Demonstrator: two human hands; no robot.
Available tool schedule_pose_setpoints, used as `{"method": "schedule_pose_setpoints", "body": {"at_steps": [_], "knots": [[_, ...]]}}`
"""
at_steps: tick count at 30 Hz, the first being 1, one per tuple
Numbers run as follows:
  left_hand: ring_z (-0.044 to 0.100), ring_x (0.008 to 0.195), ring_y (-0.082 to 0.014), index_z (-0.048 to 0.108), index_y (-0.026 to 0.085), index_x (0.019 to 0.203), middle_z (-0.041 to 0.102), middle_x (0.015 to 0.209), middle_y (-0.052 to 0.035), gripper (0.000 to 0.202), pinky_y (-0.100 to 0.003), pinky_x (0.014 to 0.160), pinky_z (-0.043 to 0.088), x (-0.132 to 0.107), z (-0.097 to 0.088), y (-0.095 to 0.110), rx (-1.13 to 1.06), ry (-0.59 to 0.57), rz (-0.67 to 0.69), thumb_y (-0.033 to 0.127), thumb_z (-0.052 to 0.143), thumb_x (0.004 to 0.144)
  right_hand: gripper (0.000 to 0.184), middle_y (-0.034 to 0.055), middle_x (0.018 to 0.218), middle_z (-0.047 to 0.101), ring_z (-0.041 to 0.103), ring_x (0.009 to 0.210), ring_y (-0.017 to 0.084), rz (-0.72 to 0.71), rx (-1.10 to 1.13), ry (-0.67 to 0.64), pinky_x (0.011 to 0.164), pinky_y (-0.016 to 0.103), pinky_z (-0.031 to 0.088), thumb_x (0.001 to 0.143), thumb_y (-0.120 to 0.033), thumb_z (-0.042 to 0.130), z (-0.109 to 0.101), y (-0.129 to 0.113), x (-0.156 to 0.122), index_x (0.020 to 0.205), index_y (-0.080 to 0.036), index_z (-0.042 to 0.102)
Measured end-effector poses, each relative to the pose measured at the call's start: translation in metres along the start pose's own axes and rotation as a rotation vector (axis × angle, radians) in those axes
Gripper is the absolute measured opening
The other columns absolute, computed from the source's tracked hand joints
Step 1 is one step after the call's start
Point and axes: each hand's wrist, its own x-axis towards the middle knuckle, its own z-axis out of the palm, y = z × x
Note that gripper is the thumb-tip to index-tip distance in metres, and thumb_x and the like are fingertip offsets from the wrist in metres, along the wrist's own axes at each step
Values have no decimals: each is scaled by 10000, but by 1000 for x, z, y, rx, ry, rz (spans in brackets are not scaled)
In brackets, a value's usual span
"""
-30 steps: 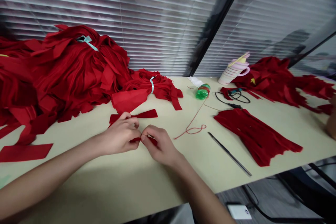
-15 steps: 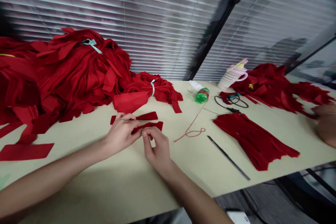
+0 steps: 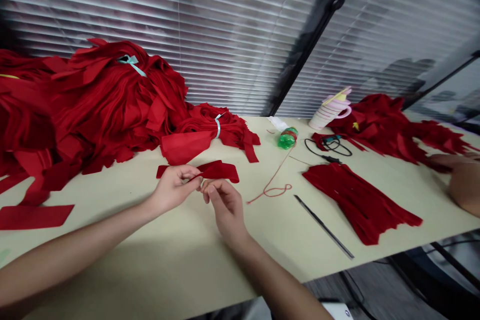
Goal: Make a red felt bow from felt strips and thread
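My left hand (image 3: 173,188) pinches a red fabric strip (image 3: 221,171) between thumb and fingers, and the strip reaches off to the right behind my fingertips. Close beside it, my right hand (image 3: 226,205) has thumb and fingertips pressed together at the strip's near edge; whatever is in that pinch is too small to make out. Behind my left hand, the end of red fabric (image 3: 161,171) shows on the table. A red thread (image 3: 275,175) lies to the right of my hands, running to a green bundle wound with red thread (image 3: 287,138).
Tied heaps of red strips (image 3: 120,95) fill the left and back of the table (image 3: 150,270). To the right are a dark metal rod (image 3: 323,226), a red strip stack (image 3: 360,200), a black cable (image 3: 330,146), a striped mug (image 3: 330,111) and another person's arm (image 3: 465,187).
The strip has been lifted and turned, so its broad face now shows behind my fingers. My left hand has opened out from over it to a side pinch; my right hand stays close.
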Motion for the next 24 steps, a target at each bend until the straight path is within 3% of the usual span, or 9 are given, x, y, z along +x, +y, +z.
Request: {"method": "schedule_pose_setpoints", "body": {"at_steps": [3,5,9,11,14,19,24], "knots": [[565,788,-182,601,156,705,630,710,-44,104,-330,734,386,-2,-3,-7,120,64,76,234,561,760,182,0,668,474,443,653,124,-2,11,15,675,282,376,874,-254,489,0,-1,-1,709,-182,516],[534,855,-204,624,168,730,631,716,-44,83,-377,795,310,-4,-6,-10,269,64,217,231,585,766,191,0,673,464,441,664,126,-7,-2,-8,664,276,367,877,-260,485,0,-1,-4,703,-181,497],[509,828,-199,612,155,774,660,753,-41,120,-387,735,254,-8,-6,-10,625,40,590,159,513,842,207,3,693,443,411,668,126,32,-70,-76,628,267,334,890,-301,460,0,2,-8,722,-180,461],[501,823,-197,605,149,783,662,755,-38,121,-384,724,251,-9,-6,-9,672,53,633,147,504,850,236,-5,680,403,377,652,121,59,-94,-95,620,265,315,898,-323,439,-1,4,-9,709,-182,420],[508,835,-194,621,155,829,651,764,-48,126,-374,731,257,-8,-5,-8,639,48,568,190,505,861,277,-14,662,351,337,633,119,81,-94,-104,606,264,289,897,-344,427,-3,6,-7,677,-185,372],[533,848,-192,643,171,759,612,699,-36,130,-360,770,275,-4,-5,-8,383,66,299,215,533,812,281,-21,629,341,318,616,118,87,-26,-64,591,262,268,874,-317,452,-3,7,-2,642,-183,366],[529,762,-166,628,173,732,593,721,-25,103,-325,734,340,-4,-2,-5,179,67,140,234,552,767,270,-22,622,348,326,607,116,85,-116,-18,579,257,264,867,-311,462,-4,8,-2,643,-182,385]]}}
